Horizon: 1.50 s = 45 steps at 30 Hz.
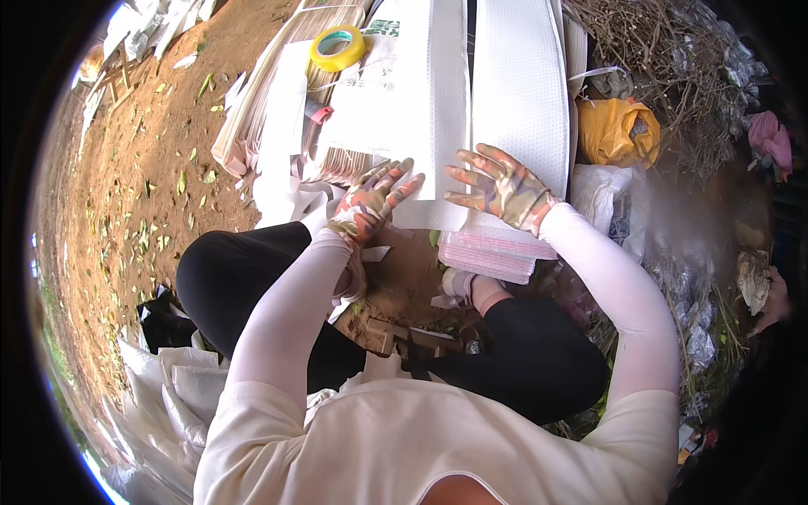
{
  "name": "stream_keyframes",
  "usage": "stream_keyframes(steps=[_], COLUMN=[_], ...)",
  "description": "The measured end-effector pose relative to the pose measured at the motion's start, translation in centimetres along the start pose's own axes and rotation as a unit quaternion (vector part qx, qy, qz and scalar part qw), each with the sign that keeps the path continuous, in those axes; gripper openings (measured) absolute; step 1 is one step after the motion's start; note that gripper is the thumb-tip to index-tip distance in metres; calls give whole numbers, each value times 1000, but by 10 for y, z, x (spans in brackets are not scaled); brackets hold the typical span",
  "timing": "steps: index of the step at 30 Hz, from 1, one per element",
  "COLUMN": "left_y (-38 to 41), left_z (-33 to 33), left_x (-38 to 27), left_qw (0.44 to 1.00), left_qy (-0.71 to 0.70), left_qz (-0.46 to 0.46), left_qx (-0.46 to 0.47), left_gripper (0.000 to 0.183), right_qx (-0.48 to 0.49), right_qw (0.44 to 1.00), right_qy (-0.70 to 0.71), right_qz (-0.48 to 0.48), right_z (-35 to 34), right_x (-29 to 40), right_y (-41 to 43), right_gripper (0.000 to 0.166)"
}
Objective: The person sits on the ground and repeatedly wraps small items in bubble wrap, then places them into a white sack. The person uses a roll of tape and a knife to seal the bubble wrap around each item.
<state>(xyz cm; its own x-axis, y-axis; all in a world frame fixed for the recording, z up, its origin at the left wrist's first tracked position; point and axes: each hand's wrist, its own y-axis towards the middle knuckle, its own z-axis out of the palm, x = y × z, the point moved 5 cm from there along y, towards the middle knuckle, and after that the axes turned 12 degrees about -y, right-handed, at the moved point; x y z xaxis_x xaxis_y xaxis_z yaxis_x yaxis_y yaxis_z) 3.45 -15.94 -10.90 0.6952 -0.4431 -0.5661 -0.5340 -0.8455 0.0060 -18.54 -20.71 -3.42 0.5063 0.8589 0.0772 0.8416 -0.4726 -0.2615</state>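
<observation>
My left hand [372, 201], in a camouflage-patterned glove, rests with fingers apart at the near edge of a long white sheet [413, 126]. My right hand [502, 188], gloved alike, spreads its fingers over the near end of a second long, dimpled white strip [519, 82]. Neither hand holds anything. A dark gap runs between the two strips. To the left, a roll of yellow tape [338, 48] lies on bundled, layered paper [338, 165], near a small object with a red end [320, 114]. Below my right hand are stacked pink-and-white padded pieces [492, 252].
An orange plastic bag [618, 131] and a clear plastic bag [600, 189] lie on the right, by a heap of dry twigs [675, 76]. Leaf-strewn soil [170, 151] stretches left. White paper bags [183, 404] stand at lower left. A small wooden piece [385, 331] is between my legs.
</observation>
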Motion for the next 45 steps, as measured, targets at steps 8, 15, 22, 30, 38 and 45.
stream_keyframes(steps=[8, 15, 22, 30, 38, 45], left_y=[4, 22, 32, 92, 103, 112], left_z=[-1, -25, -85, 15, 55, 39], left_x=[19, -27, -51, -2, 10, 2], left_qw=[962, 976, 717, 561, 744, 712], left_qy=[133, 47, -619, -697, -517, -608], left_qz=[236, 213, -51, -309, -274, -263], left_qx=[39, 25, -318, -322, -323, -232], left_gripper=[57, 50, 35, 54, 62, 67], right_qx=[0, -156, -469, -385, -211, -190], right_qw=[994, 943, 644, 746, 795, 798], right_qy=[-37, 291, 601, 296, 148, 140], right_qz=[-98, -48, 65, 455, 549, 554], right_z=[41, -47, -53, 61, 43, 19], right_x=[6, -11, -67, -113, -96, -82], right_y=[30, -2, -28, -23, -26, 9], right_gripper=[51, 34, 11, 13, 22, 70])
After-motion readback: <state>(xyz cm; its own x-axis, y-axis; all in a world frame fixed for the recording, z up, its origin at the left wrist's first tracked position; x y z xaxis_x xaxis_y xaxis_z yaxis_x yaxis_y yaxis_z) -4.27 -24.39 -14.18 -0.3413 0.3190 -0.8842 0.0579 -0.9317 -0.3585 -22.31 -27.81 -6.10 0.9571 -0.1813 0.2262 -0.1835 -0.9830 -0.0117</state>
